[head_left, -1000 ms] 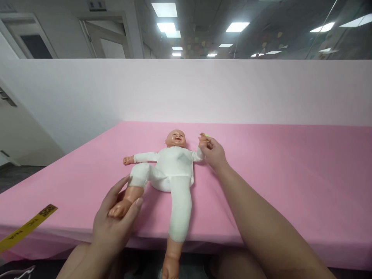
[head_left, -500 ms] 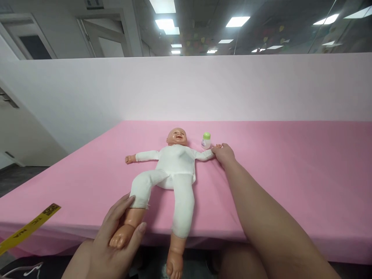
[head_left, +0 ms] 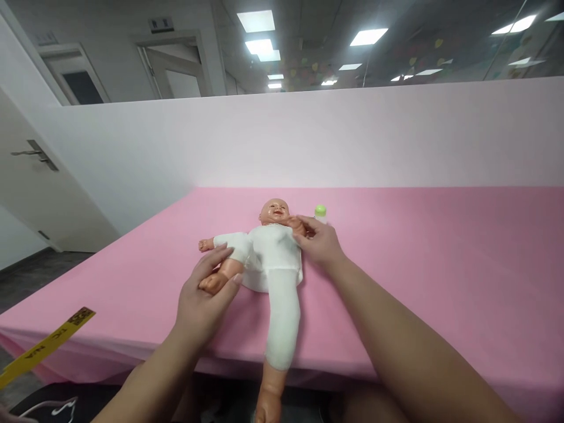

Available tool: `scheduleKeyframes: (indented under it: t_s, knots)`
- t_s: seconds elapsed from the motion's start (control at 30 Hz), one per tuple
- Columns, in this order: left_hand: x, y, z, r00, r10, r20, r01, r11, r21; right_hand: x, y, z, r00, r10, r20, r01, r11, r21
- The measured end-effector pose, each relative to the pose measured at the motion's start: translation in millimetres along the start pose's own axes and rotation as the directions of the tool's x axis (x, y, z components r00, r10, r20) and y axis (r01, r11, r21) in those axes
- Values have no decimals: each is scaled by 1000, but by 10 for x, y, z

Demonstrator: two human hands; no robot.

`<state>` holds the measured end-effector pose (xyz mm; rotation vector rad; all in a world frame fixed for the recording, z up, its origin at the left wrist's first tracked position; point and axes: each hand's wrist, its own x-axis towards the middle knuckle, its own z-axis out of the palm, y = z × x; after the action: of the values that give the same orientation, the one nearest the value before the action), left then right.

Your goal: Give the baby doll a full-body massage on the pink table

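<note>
A baby doll (head_left: 277, 247) in a white cloth suit lies face up, its head toward the wall. My left hand (head_left: 205, 294) is closed round the lower part of the doll's leg on the left, which is bent up toward its body. My right hand (head_left: 321, 239) grips the doll's arm on the right, folded in by the chin and shoulder. The other leg lies straight, its foot hanging past the table's front edge. Just behind my right hand stands a small bottle (head_left: 321, 211) with a green cap, its lower part hidden.
Pink cloth covers the table (head_left: 418, 282), which meets a white wall (head_left: 352, 141) at the back. A yellow strip (head_left: 48, 346) is at the lower left. A door (head_left: 39, 170) stands at the left.
My left hand has pushed the doll's leg up and forward, bending it toward the body. My right hand has brought the doll's arm inward from its outstretched position. The view has shifted slightly.
</note>
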<state>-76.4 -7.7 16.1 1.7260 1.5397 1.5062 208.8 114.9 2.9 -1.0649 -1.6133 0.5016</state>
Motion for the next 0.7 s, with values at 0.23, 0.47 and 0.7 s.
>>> scheduleKeyframes:
  t_s: [0.23, 0.47, 0.7]
  knots:
    - [367, -75, 301, 999, 2, 54, 4, 995, -98, -48, -143, 91, 947, -138, 289, 191, 968, -165]
    - [415, -160, 391, 988, -53, 148, 67, 993, -96, -39, -210, 85, 882, -135, 452, 217, 967, -134]
    - [414, -219, 338, 982, -66, 177, 92, 985, -144, -61, -163, 45, 937, -33, 348, 81, 989, -122]
